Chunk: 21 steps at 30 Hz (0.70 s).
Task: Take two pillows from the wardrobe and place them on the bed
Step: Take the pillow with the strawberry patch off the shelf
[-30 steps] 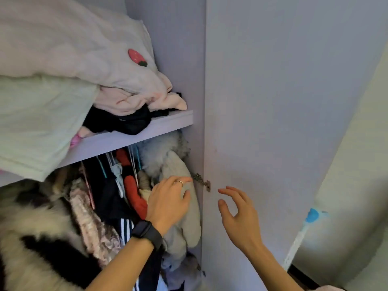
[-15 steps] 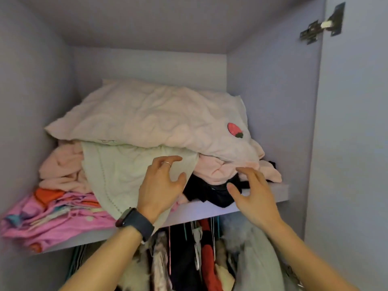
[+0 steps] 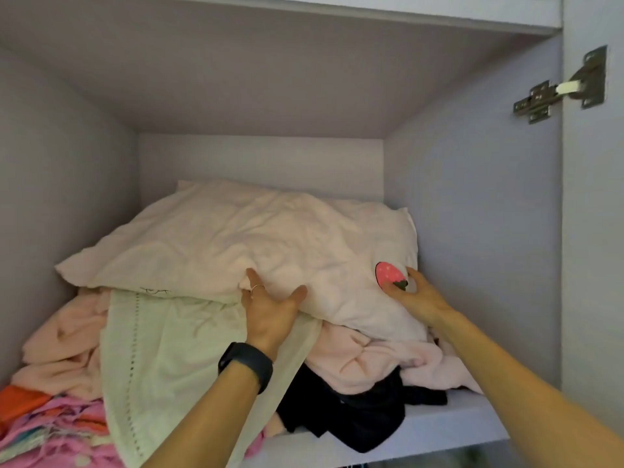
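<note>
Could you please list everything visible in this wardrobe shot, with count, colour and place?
pillow: one, pale pink with a strawberry patch, top of the pile
cream cloth: one, pale cream-green, hanging over the shelf edge beneath the pillow
pink blanket: one, light pink, bunched under the pillow's right side
peach fabric: one, left of the cream cloth
black garment: one, shelf front
striped textile: one, pink and orange, lower left
shelf: one, pale lilac
hinge: one, metal, upper right
left hand: ringed, black wristband, on the pillow's front edge
right hand: beside the strawberry
</note>
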{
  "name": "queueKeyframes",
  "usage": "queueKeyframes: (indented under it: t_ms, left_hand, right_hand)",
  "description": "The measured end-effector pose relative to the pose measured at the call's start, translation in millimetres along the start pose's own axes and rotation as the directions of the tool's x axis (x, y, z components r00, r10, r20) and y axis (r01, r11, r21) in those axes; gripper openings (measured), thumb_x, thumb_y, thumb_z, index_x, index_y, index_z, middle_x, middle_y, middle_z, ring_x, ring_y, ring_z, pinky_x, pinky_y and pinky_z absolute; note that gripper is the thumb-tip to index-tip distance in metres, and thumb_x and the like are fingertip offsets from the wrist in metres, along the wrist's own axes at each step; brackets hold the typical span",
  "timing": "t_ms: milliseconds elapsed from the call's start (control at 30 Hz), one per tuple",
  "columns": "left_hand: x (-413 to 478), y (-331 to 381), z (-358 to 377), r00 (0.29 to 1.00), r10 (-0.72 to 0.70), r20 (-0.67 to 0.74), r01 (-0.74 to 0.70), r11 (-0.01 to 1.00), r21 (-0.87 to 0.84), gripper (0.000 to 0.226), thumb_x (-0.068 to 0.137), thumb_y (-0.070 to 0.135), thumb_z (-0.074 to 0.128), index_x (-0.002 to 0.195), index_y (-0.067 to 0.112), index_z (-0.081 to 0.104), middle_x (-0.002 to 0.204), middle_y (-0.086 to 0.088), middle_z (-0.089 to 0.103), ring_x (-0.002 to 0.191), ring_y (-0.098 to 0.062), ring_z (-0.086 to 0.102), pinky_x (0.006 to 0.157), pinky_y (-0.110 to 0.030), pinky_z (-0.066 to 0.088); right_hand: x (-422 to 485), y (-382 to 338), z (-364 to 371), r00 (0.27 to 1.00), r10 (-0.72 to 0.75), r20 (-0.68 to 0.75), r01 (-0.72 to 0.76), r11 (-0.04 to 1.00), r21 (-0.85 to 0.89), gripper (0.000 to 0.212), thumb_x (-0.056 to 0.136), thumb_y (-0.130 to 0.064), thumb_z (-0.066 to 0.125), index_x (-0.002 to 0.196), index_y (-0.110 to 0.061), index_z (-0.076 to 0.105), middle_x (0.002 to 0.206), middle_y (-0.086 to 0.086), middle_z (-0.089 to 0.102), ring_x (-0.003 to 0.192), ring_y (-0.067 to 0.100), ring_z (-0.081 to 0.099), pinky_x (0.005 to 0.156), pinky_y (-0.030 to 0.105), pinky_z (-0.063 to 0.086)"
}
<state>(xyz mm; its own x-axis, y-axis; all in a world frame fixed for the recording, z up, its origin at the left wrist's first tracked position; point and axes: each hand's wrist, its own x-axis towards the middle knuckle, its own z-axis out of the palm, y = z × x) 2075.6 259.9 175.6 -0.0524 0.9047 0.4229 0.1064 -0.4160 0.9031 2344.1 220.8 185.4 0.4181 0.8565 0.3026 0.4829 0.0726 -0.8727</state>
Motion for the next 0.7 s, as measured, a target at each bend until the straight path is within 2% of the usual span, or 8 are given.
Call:
queueKeyframes:
  t_ms: [67,167,267,333,400,500,600,700]
  left_hand:
    - [2,3,5,1.000,0.015,-0.009,-0.015,1.000,-0.020,0.117,0.077,0.040,0.080,0.157,0.026,-0.004,0.164,-0.004,0.000,0.150,-0.024,0.016,0.120,-0.041,0.026]
    - [1,8,3,0.999,0.020,-0.027,-0.022,0.998,-0.055,0.119,0.076,0.039,0.081,0.156,0.029,-0.007,0.165,0.000,-0.013,0.151,-0.021,0.012,0.118,-0.034,0.024]
    - [-4,11,-8,0.998,-0.010,-0.060,0.004,0.994,-0.113,0.127,0.064,0.047,0.085,0.154,0.039,-0.003,0.164,0.006,-0.015,0.149,-0.028,0.021,0.113,-0.051,0.037]
    - [-15,12,-21,0.997,-0.023,-0.080,0.012,0.991,-0.134,0.130,0.054,0.051,0.085,0.153,0.042,0.002,0.164,0.008,-0.011,0.148,-0.029,0.023,0.109,-0.053,0.041]
    - [-28,9,-37,0.996,-0.020,-0.088,0.011,0.994,-0.111,0.122,0.059,0.043,0.086,0.154,0.038,0.010,0.164,0.005,-0.007,0.147,-0.027,0.023,0.109,-0.050,0.041]
    - [-49,2,-69,0.997,-0.036,-0.071,0.030,0.997,-0.074,0.109,0.063,0.030,0.085,0.152,0.034,0.023,0.162,-0.001,0.006,0.143,-0.027,0.030,0.109,-0.048,0.042]
    - [-75,-11,-103,0.995,-0.084,-0.052,0.079,0.992,-0.095,0.104,0.050,0.036,0.083,0.143,0.042,0.036,0.155,-0.002,0.028,0.133,-0.025,0.045,0.105,-0.046,0.047]
    - [-105,-22,-136,0.994,-0.083,-0.066,0.078,0.994,-0.082,0.095,0.051,0.039,0.080,0.138,0.041,0.045,0.150,-0.001,0.037,0.129,-0.024,0.049,0.106,-0.043,0.046]
  right_hand:
    - [-3,-10,-3,0.998,-0.056,-0.013,0.056,0.997,0.047,0.073,0.084,-0.045,0.074,0.146,-0.025,0.042,0.130,-0.009,0.048,0.116,0.016,0.050,0.099,0.029,0.041]
    - [-17,-26,-9,0.988,-0.128,-0.089,0.125,0.992,-0.030,0.059,0.083,-0.041,0.075,0.135,-0.024,0.053,0.131,-0.003,0.059,0.117,0.021,0.058,0.101,0.037,0.047]
    - [-61,-38,-7,0.969,-0.210,-0.128,0.199,0.976,-0.091,0.049,0.085,-0.043,0.069,0.128,-0.023,0.056,0.121,-0.001,0.064,0.111,0.024,0.062,0.095,0.042,0.051]
    - [-99,-42,2,0.959,-0.249,-0.139,0.233,0.965,-0.119,0.046,0.087,-0.044,0.065,0.126,-0.021,0.054,0.116,-0.001,0.064,0.106,0.025,0.061,0.093,0.043,0.051]
    - [-138,-37,20,0.948,-0.273,-0.161,0.260,0.960,-0.102,0.042,0.090,-0.036,0.065,0.125,-0.016,0.053,0.113,0.001,0.063,0.105,0.024,0.059,0.093,0.041,0.049]
    - [-198,-21,58,0.935,-0.279,-0.218,0.263,0.960,-0.099,0.050,0.092,-0.030,0.063,0.136,-0.014,0.047,0.123,0.008,0.057,0.116,0.028,0.053,0.098,0.042,0.045]
    - [-270,-14,106,0.917,-0.300,-0.262,0.267,0.951,-0.156,0.061,0.098,-0.030,0.056,0.151,-0.011,0.031,0.136,0.010,0.045,0.124,0.026,0.045,0.094,0.032,0.040]
    - [-332,-14,153,0.884,-0.372,-0.285,0.313,0.921,-0.232,0.062,0.100,-0.033,0.052,0.152,-0.008,0.028,0.138,0.012,0.042,0.119,0.029,0.050,0.091,0.032,0.046]
